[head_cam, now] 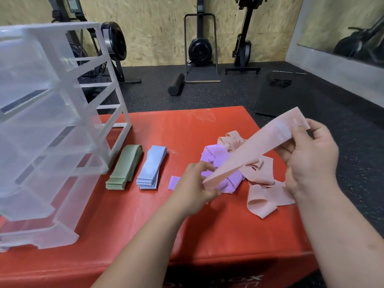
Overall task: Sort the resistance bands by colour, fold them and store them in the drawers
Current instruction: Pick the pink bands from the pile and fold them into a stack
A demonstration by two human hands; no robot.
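Left hand (195, 183) and right hand (309, 154) pinch opposite ends of a pink band (249, 150); box lettering (234, 281) unreadable.

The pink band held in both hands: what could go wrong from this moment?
1. The pink band, pinched by the left hand and the right hand, hangs just over the purple bands; it might catch one and mix the colours.
2. The loose pink bands lie near the right edge of the red platform; a tug could perhaps pull them onto the floor.
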